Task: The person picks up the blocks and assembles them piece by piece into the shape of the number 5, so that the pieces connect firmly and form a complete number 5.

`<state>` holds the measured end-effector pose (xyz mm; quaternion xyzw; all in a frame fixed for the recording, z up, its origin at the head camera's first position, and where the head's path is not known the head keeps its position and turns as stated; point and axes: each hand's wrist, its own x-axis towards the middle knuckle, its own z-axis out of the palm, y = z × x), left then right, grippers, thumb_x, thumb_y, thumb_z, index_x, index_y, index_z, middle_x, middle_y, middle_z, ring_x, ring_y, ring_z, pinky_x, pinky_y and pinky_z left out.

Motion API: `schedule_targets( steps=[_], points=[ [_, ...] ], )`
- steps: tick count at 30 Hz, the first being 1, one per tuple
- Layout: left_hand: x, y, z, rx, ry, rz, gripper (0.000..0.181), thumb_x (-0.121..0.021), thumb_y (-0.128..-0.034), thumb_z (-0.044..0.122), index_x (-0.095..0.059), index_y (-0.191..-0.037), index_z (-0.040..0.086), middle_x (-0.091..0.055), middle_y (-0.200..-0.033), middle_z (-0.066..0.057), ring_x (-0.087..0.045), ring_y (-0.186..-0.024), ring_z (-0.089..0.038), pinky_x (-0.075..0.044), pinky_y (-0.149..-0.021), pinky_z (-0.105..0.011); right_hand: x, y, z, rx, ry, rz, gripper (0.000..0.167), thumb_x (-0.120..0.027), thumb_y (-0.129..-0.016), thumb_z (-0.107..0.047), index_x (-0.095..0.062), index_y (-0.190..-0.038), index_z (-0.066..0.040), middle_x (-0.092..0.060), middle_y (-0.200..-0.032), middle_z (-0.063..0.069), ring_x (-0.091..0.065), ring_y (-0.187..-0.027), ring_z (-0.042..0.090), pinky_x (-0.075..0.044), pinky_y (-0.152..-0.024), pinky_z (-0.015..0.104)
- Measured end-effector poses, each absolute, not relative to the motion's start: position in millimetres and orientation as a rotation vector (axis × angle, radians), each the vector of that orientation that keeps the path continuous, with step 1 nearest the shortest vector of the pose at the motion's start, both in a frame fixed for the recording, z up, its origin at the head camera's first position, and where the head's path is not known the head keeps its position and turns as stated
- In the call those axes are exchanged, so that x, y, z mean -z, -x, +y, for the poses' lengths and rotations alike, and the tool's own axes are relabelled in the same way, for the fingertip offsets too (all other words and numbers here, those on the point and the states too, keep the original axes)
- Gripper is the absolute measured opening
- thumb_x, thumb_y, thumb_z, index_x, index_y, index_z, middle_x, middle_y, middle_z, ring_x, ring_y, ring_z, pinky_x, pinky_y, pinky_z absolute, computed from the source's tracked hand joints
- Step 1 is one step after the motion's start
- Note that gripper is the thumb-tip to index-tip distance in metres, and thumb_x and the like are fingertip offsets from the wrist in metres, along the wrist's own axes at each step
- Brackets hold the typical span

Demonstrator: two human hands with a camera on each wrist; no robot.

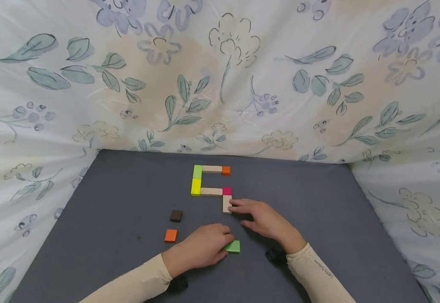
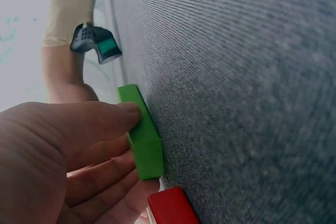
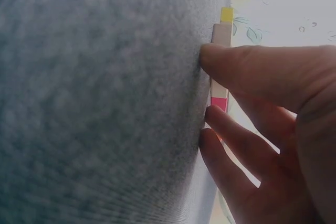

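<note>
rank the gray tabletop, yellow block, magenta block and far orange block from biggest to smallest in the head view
1. Gray tabletop
2. Yellow block
3. Magenta block and far orange block: too alike to rank, and the orange one sits farther from the camera.

Saw the right hand (image 3: pixel 294 150) loosely spread, thumb (image 3: pixel 257 69) across a pale block (image 3: pixel 219 88); noted a pink block (image 3: pixel 219 102) below, a yellow block (image 3: pixel 227 14) above. Glimpsed floral cloth (image 3: pixel 283 9) beyond the grey surface (image 3: pixel 105 98).
</note>
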<state>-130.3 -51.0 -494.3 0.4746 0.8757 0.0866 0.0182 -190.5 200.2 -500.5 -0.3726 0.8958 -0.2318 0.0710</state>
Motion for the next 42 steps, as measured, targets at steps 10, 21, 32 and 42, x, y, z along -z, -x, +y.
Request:
schedule_targets(
  steps=[10,21,32,42],
  points=[
    [490,135,-52,-0.39,-1.341,2.692,0.031,-0.087,-0.0949,0.026,-0.08,-0.123,0.015,-0.071,-0.109,0.006,-0.061,-0.092,-0.005,-0.056,-0.085,-0.026,498,190,200,0.686,1.093,2.703,0.059,-0.085,-0.094,-0.005,-0.069,-0.15,-0.018,-0.053,-0.163,-0.002,-0.049,-0.15,0.025,-0.047,-0.115,0.051],
    [478,146,-55,-0.525,-1.091,2.805,0.032,-0.09,-0.0917,0.022,-0.081,-0.12,0.01,-0.072,-0.107,0.001,-0.064,-0.091,-0.012,-0.058,-0.086,-0.034,498,190,198,0.696,1.082,2.698,0.059,-0.084,-0.095,-0.005,-0.069,-0.149,-0.02,-0.053,-0.163,-0.001,-0.049,-0.15,0.025,-0.046,-0.116,0.052],
    [476,155,-53,-0.551,-1.042,2.84,0.033,-0.091,-0.0911,0.021,-0.081,-0.12,0.007,-0.072,-0.106,-0.001,-0.063,-0.085,-0.012,-0.058,-0.081,-0.032,497,188,196,0.727,1.071,2.698,0.057,-0.084,-0.094,-0.003,-0.07,-0.147,-0.018,-0.055,-0.161,-0.001,-0.052,-0.148,0.024,-0.048,-0.115,0.051],
    [481,164,-54,-0.57,-0.985,2.844,0.029,-0.091,-0.0908,0.02,-0.081,-0.114,0.006,-0.069,-0.098,-0.001,-0.058,-0.078,-0.012,-0.055,-0.074,-0.031,497,188,196,0.722,1.058,2.702,0.057,-0.085,-0.094,-0.004,-0.07,-0.148,-0.019,-0.054,-0.161,-0.003,-0.051,-0.148,0.022,-0.048,-0.115,0.049]
  ],
)
